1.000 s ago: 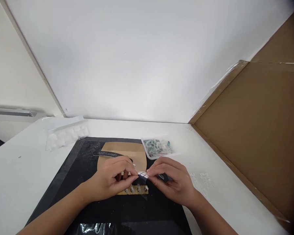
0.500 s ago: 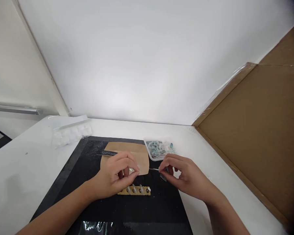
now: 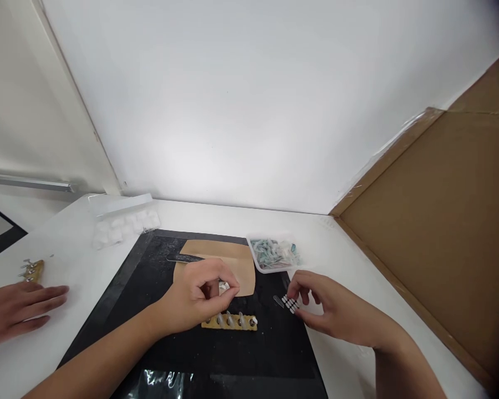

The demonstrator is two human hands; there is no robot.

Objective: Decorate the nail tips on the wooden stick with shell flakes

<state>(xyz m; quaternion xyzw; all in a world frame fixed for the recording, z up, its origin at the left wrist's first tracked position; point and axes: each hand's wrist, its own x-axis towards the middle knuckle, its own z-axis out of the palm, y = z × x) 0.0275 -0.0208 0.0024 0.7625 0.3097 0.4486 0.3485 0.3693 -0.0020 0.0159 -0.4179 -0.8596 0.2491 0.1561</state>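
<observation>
My left hand (image 3: 210,293) is closed in a pinch over the tan sheet (image 3: 245,266), a small whitish piece showing between its fingers. Just below it lies a yellow strip (image 3: 235,322) bearing several clear nail-shaped tips. At the mat's right edge, my right hand (image 3: 314,302) has thumb and fingers apart around a small sheet of white oval tabs (image 3: 290,303); whether it touches the sheet is unclear. A single clear tip (image 3: 278,301) lies just left of those tabs. The dark flat file (image 3: 185,258) rests across the tan sheet's left edge.
A white tray (image 3: 255,259) of teal and clear pieces stands behind the black mat (image 3: 158,363). Clear packaging with white pads (image 3: 127,224) lies at the back left. Another person's hand (image 3: 23,310) is at the far left, by a second yellow strip (image 3: 34,270).
My right hand has moved right and opened; the thin object at its fingertips no longer shows, and the white tabs are visible. Another person's hand and a yellow strip have appeared at the left.
</observation>
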